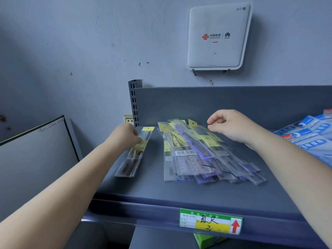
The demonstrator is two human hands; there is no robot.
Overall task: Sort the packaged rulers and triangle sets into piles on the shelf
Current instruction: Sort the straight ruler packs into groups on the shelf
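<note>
A small pile of clear-packaged rulers with yellow headers point(133, 155) lies at the left end of the grey shelf point(161, 193). My left hand point(125, 136) rests on that pile, fingers curled around its upper part. A larger, fanned-out heap of packaged rulers point(201, 151) covers the shelf's middle. My right hand point(231, 124) hovers over the heap's far end, fingers curled, thumb and forefinger at the top of a package; whether it pinches the package is unclear. Blue-and-white packaged sets point(312, 135) lie at the right.
The shelf's back panel point(224, 103) rises behind the piles, with a slotted upright post point(134, 103) at its left. A label tag point(211, 221) hangs on the front lip. A white router point(218, 36) is on the wall. A whiteboard point(36, 155) leans at the left.
</note>
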